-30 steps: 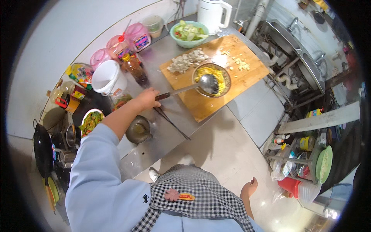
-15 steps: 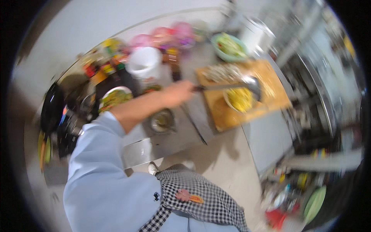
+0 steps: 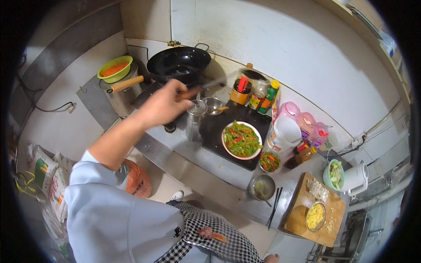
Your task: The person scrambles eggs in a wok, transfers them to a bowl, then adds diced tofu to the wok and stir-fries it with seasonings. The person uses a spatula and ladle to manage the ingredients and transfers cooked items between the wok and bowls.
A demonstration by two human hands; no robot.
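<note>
My left hand is closed around the brown handle of a ladle, blurred by motion, its metal shaft pointing right. Behind the hand, a black wok with a wooden handle sits at the back of the stove. Just right of the hand stand a tall metal container and a small metal bowl. A white plate of green and red stir-fried vegetables lies on the black hob. Only a sliver of my right hand shows at the lower edge; its fingers are not clear.
Seasoning bottles line the wall. Rightward are a white bucket, a bowl with a spoon, black chopsticks, and a cutting board bearing yellow food. A yellow-green basin holds orange shreds at far left.
The view has swung left. My left hand has carried the ladle from over the cutting board to beside the wok. My right hand now shows at the lower edge.
</note>
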